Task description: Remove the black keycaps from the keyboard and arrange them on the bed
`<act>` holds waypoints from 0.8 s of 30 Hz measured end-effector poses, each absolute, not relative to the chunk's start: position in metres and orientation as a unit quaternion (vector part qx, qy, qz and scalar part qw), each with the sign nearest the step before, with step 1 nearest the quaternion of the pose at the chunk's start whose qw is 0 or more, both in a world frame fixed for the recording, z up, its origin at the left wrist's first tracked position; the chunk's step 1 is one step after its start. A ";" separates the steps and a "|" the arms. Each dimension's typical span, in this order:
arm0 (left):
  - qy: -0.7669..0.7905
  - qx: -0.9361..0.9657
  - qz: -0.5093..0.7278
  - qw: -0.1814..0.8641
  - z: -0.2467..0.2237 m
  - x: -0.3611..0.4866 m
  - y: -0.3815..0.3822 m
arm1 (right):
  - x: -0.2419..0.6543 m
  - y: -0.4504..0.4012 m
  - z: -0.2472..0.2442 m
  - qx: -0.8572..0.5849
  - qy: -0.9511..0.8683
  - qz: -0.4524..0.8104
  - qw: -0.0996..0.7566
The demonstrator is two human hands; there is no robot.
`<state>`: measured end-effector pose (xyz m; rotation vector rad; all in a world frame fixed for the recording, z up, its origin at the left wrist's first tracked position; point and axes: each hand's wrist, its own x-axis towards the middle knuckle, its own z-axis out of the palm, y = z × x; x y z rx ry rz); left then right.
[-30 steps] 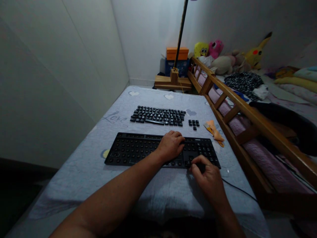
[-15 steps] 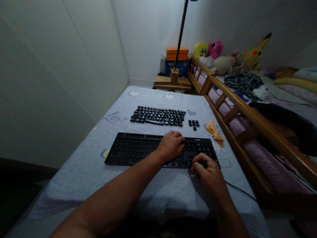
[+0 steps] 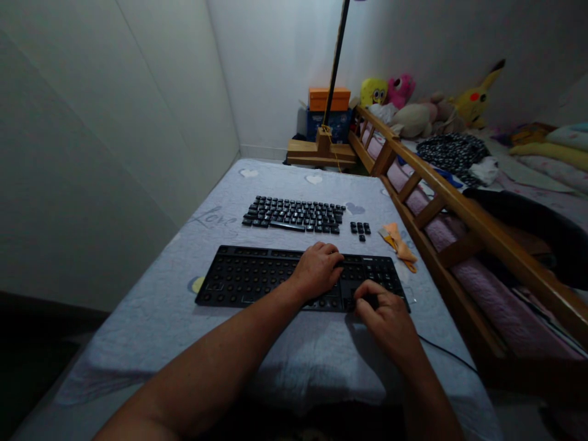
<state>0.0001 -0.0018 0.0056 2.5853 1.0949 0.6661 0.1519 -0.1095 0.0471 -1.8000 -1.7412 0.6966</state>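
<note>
A black full-size keyboard (image 3: 271,269) lies across the bed-like surface in front of me, most of its left and middle section bare of keycaps, with round key mounts showing. My left hand (image 3: 319,269) presses down on it right of the middle, fingers bent together over its far side. At the arrow-key corner, my right hand (image 3: 379,309) is closed in a pinch, thumb and forefinger at a keycap that they largely hide. Beyond the keyboard, loose black keycaps (image 3: 294,214) lie in rows, a long space bar (image 3: 287,226) among them. A smaller group of keycaps (image 3: 360,228) sits to their right.
An orange-handled brush (image 3: 399,245) lies near the right edge of the pale blue cloth (image 3: 193,349). The keyboard's cable (image 3: 448,352) runs off to the right. A wooden bed rail (image 3: 427,177) borders that side, with plush toys (image 3: 399,92) behind. A pole on a wooden base (image 3: 324,147) stands at the far end.
My right hand has shifted slightly up and its fingertips have drawn closer together over the arrow-key corner. My left hand stays on the keyboard.
</note>
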 end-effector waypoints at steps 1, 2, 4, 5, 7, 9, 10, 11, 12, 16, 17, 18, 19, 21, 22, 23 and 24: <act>0.376 0.889 0.229 0.127 0.006 0.000 -0.002 | 0.151 -0.109 0.048 -0.663 -0.651 0.259 0.264; 0.376 0.889 0.229 0.127 0.006 0.000 -0.002 | 0.149 -0.108 0.049 -0.660 -0.654 0.260 0.263; 0.374 0.890 0.230 0.126 0.005 0.000 -0.002 | 0.148 -0.108 0.050 -0.655 -0.657 0.262 0.266; 0.374 0.890 0.230 0.125 0.005 0.000 -0.001 | 0.148 -0.109 0.050 -0.652 -0.659 0.262 0.269; 0.374 0.889 0.231 0.124 0.005 0.000 -0.001 | 0.148 -0.110 0.050 -0.645 -0.663 0.259 0.276; 0.373 0.890 0.232 0.125 0.004 0.000 -0.001 | 0.150 -0.113 0.049 -0.637 -0.668 0.259 0.284; 0.373 0.890 0.231 0.125 0.004 0.000 -0.001 | 0.151 -0.114 0.047 -0.634 -0.668 0.261 0.288; 0.372 0.890 0.231 0.126 0.004 0.000 -0.001 | 0.152 -0.115 0.046 -0.635 -0.665 0.263 0.292; 0.372 0.890 0.230 0.126 0.004 0.000 -0.001 | 0.154 -0.116 0.044 -0.639 -0.659 0.264 0.296; 0.377 0.889 0.227 0.125 0.005 0.000 -0.001 | 0.161 -0.121 0.034 -0.674 -0.616 0.266 0.309; 0.377 0.889 0.228 0.126 0.005 0.000 -0.001 | 0.163 -0.121 0.032 -0.681 -0.605 0.269 0.312; 0.376 0.889 0.228 0.127 0.005 0.000 -0.001 | 0.165 -0.122 0.030 -0.684 -0.597 0.274 0.316; 0.376 0.889 0.228 0.128 0.005 0.000 -0.001 | 0.167 -0.123 0.029 -0.686 -0.591 0.278 0.320; 0.374 0.889 0.229 0.129 0.004 0.000 -0.001 | 0.170 -0.124 0.030 -0.686 -0.588 0.282 0.324; 0.374 0.889 0.230 0.129 0.004 0.000 -0.001 | 0.171 -0.124 0.031 -0.685 -0.589 0.281 0.324; 0.374 0.888 0.232 0.129 0.004 0.000 -0.001 | 0.171 -0.124 0.032 -0.683 -0.592 0.279 0.324; 0.374 0.888 0.234 0.130 0.004 0.000 -0.001 | 0.172 -0.124 0.033 -0.682 -0.595 0.277 0.322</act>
